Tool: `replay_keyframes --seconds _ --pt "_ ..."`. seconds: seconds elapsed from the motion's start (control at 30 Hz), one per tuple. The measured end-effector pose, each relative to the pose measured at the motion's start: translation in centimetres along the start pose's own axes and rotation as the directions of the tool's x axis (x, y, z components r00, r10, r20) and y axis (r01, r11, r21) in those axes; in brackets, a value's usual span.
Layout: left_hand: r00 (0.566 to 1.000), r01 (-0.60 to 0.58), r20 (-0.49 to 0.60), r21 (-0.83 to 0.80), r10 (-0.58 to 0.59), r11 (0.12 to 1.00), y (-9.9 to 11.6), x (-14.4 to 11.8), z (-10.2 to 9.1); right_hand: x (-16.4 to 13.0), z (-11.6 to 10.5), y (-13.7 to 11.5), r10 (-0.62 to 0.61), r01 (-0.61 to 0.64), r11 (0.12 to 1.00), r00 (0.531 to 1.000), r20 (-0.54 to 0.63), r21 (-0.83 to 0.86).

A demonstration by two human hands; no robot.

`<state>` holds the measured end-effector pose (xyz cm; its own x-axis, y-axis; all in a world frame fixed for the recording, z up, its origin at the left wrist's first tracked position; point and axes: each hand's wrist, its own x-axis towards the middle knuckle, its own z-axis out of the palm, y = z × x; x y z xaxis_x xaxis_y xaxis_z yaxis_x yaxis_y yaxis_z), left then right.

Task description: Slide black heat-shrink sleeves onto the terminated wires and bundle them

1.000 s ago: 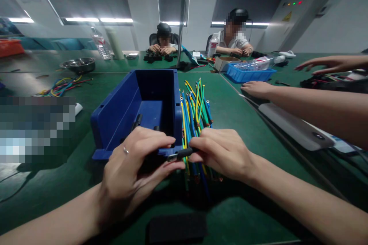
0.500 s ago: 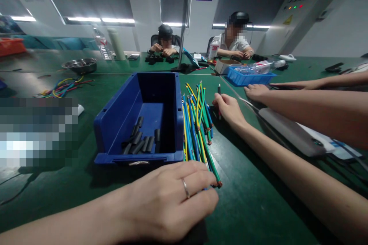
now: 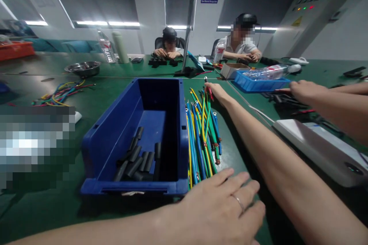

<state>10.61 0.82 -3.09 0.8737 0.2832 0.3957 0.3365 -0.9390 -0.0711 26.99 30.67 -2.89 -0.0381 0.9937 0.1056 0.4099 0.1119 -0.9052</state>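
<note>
My left hand (image 3: 224,203), a ring on one finger, is spread palm down over the near end of the cable pile, its fingers stretched out to the right. Pinched in my right hand (image 3: 217,92), at the pile's far end, is a short red cable (image 3: 211,94) with a black sleeve and a metal end. Several blue, green and yellow cables (image 3: 198,141) with metal lugs lie side by side between my hands. Left of them stands a blue bin (image 3: 99,138) holding several short black sleeves (image 3: 135,155).
A co-worker's hand (image 3: 307,89) reaches in from the right, near a light blue tray (image 3: 260,86) with a bottle. A grey-white device (image 3: 313,145) lies beside my right forearm. At left are loose wires (image 3: 59,95) and a metal bowl (image 3: 83,69). Two people sit opposite.
My right hand has moved forward and left with the red cable to the pile's far end. My left hand has shifted right, its fingers spreading. The co-worker's hand has moved right.
</note>
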Motion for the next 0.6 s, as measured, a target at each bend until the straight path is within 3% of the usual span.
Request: replay_keyframes --seconds 0.13,0.23,0.43,0.6 --pt "0.983 0.046 -0.182 0.174 -0.014 0.984 -0.3 -0.4 2.3 3.0 0.5 0.6 -0.060 0.048 0.992 0.993 0.099 0.120" --pt "0.969 0.045 -0.247 0.212 0.009 0.976 -0.8 -0.2 2.6 3.9 0.8 0.9 -0.102 0.068 0.980 0.978 0.180 0.187" --pt "0.948 0.099 -0.317 0.202 -0.031 0.974 -1.1 0.4 1.4 2.9 2.0 0.0 -0.136 0.052 0.963 0.942 0.308 0.265" --pt "0.945 0.073 -0.327 0.187 -0.008 0.980 -0.8 0.1 1.9 1.4 3.5 -1.2 -0.158 0.055 0.955 0.927 0.341 0.292"
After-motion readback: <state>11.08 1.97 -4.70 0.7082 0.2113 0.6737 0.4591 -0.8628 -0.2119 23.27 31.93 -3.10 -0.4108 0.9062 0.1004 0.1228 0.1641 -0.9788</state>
